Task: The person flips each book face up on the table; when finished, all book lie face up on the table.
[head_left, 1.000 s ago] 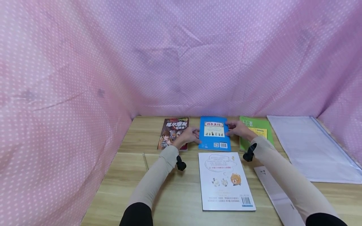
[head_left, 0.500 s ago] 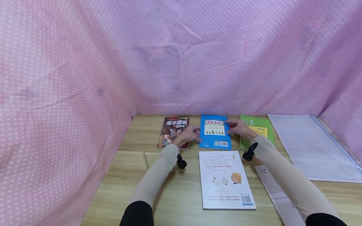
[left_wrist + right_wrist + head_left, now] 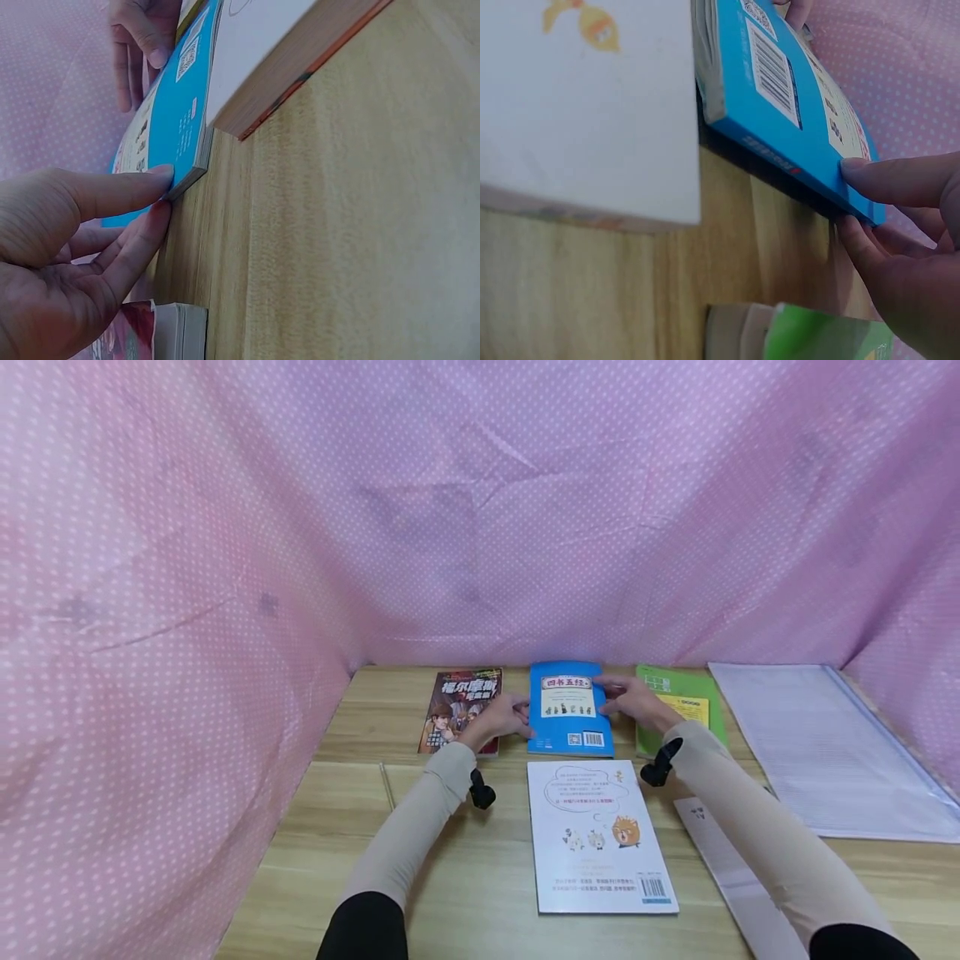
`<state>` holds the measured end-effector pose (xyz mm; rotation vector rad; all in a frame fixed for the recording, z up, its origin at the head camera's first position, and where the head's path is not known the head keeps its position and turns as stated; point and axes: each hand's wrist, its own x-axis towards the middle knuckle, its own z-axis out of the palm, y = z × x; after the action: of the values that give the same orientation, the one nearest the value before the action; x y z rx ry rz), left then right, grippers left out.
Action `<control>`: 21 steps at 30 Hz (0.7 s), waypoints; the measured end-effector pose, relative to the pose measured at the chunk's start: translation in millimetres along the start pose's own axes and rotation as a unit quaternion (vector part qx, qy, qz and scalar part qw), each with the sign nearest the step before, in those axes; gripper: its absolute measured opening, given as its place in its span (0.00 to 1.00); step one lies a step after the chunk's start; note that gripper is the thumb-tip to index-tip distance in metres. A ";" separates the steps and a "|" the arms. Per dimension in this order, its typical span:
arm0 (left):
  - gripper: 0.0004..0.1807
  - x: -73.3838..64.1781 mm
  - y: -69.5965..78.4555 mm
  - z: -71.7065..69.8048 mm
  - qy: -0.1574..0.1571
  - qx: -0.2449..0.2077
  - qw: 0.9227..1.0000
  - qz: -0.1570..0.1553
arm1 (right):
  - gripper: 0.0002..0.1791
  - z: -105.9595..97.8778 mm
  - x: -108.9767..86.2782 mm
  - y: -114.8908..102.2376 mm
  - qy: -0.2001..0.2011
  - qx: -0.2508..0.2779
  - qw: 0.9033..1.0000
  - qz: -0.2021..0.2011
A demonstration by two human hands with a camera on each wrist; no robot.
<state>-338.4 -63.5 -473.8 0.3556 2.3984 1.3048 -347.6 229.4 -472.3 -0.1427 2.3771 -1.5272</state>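
Observation:
Both hands hold a blue paperback book (image 3: 570, 735), back cover up, at the far middle of the table. My left hand (image 3: 504, 720) pinches its left edge near the close corner, thumb (image 3: 139, 192) on the cover and fingertips under the edge. On the other side my right hand (image 3: 634, 703) grips the spine, thumb (image 3: 889, 180) on top and fingers below. The cover bows slightly, and in the right wrist view a dark shadow lies beneath the spine (image 3: 780, 165). A dark comic-style book (image 3: 453, 714) lies under the left wrist.
Close in front lies a thick white book (image 3: 600, 860) with cartoon animals. A green book (image 3: 712, 685) sits beyond the right wrist. At the right are a translucent white sheet (image 3: 840, 752) and a pale flat board (image 3: 720, 852). A thin stick (image 3: 386, 785) lies at left; pink dotted cloth (image 3: 480, 527) hangs behind.
Both hands keep their hold on the blue book. Its far edge now shows slightly higher and more curved. The other books stay put, apart from a small shift of the head view.

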 end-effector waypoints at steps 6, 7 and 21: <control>0.42 -1.7 0.3 0.0 0.001 0.002 1.000 0.003 | 0.39 -2.1 -3.1 -8.4 0.006 0.012 1.000 -0.002; 0.42 -2.2 0.2 0.0 0.002 0.003 1.000 0.003 | 0.39 -2.3 -3.8 -10.3 0.007 0.012 1.000 -0.002; 0.41 -4.3 0.1 0.8 -0.001 -0.006 1.000 -0.004 | 0.41 -5.4 -11.4 -26.4 0.014 0.045 0.999 -0.008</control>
<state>-334.2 -64.5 -473.1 0.3434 2.3870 1.3131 -340.8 225.6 -444.1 -0.1196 2.3284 -1.6508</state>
